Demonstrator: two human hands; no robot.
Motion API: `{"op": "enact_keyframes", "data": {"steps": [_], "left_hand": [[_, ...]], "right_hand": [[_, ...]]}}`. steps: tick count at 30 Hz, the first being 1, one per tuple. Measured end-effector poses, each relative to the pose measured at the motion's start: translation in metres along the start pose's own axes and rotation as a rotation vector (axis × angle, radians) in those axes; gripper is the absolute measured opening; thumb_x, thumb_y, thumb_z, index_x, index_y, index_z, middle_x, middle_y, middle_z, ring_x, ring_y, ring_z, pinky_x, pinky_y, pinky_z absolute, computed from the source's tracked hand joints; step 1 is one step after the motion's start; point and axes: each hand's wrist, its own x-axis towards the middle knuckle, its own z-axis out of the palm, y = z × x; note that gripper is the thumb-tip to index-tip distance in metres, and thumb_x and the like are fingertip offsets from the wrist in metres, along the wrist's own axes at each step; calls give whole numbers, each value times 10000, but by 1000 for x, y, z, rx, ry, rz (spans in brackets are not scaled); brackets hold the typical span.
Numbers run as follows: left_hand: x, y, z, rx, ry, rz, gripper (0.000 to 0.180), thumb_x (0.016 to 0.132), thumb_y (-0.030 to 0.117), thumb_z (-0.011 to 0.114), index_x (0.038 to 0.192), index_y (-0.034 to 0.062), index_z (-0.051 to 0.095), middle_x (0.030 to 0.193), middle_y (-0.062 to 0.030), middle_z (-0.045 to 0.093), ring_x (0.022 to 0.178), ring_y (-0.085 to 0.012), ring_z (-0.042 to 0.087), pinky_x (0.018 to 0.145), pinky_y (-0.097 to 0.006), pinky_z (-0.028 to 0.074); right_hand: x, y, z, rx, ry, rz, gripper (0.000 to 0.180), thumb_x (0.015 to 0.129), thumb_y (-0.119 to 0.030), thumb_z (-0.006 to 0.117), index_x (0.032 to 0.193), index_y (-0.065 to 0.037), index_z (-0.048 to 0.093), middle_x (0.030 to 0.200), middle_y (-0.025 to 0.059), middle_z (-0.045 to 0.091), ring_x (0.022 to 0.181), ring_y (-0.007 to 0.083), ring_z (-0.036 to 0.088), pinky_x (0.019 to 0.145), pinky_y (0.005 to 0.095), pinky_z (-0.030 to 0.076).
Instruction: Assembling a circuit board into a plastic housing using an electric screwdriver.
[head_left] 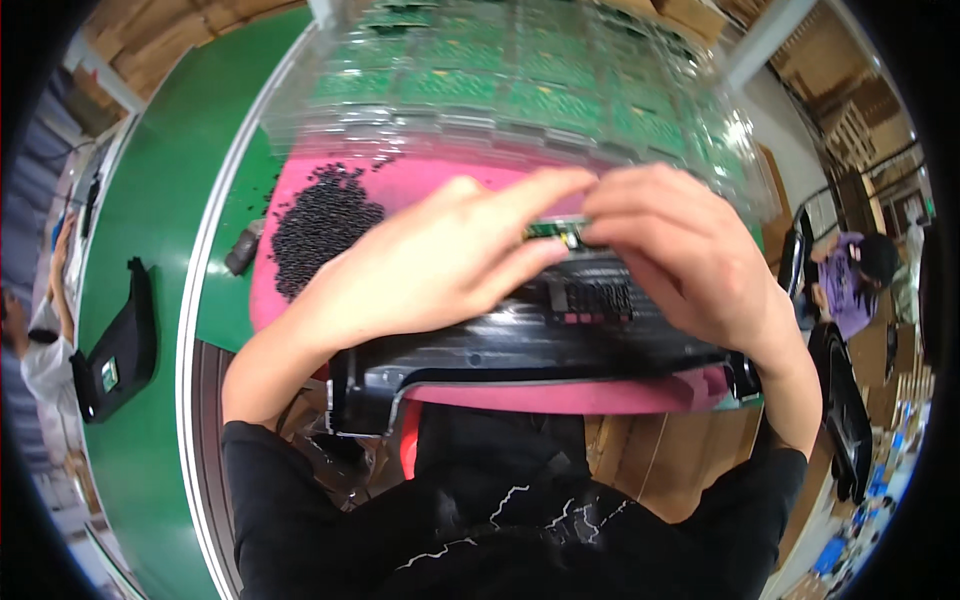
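Observation:
A long black plastic housing point(475, 340) lies across the pink mat in front of my body. Above its far edge is a small green circuit board point(550, 232), mostly covered by my fingers. My left hand point(450, 255) pinches the board's left side, its index finger stretched along the far edge and the thumb on the near one. Curled fingers of my right hand point(690, 245) close on the board's right end; the right thumb is largely hidden. On the housing, just nearer than the board, sits a dark gridded section point(590, 298) with pinkish squares along its edge.
A heap of small black parts point(325, 225) lies on the pink mat point(420, 180) at left. Clear plastic trays of green boards point(500, 85) fill the far side. Another black housing point(120, 350) rests on the green table at left. Other people are at both sides.

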Motion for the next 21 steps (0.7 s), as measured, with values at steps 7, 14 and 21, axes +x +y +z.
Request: {"op": "enact_keyframes", "data": {"steps": [7, 14, 21], "left_hand": [[13, -8, 13, -559, -21, 10, 362, 975, 108, 557, 1315, -10, 514, 1079, -99, 657, 850, -135, 664, 699, -249, 534], [17, -17, 35, -516, -37, -94, 555, 769, 87, 788, 1277, 41, 571, 1012, -57, 658, 827, -116, 638, 649, -238, 537], [12, -30, 55, -37, -207, 10, 519, 692, 169, 831, 1147, 29, 626, 951, -86, 627, 804, -200, 646, 665, -322, 546]], "right_hand": [[-45, -8, 2, -174, 217, 332, 611, 618, 48, 797, 1191, -21, 594, 1210, 140, 613, 1105, 313, 603, 935, 366, 493], [-87, -11, 22, -12, 284, 478, 542, 611, -58, 821, 1112, -20, 617, 1110, 125, 646, 1032, 296, 633, 878, 363, 515], [-115, 0, 60, 378, 138, 701, 505, 638, -114, 832, 1090, -17, 628, 1170, 112, 605, 1114, 302, 559, 972, 388, 438]]}}
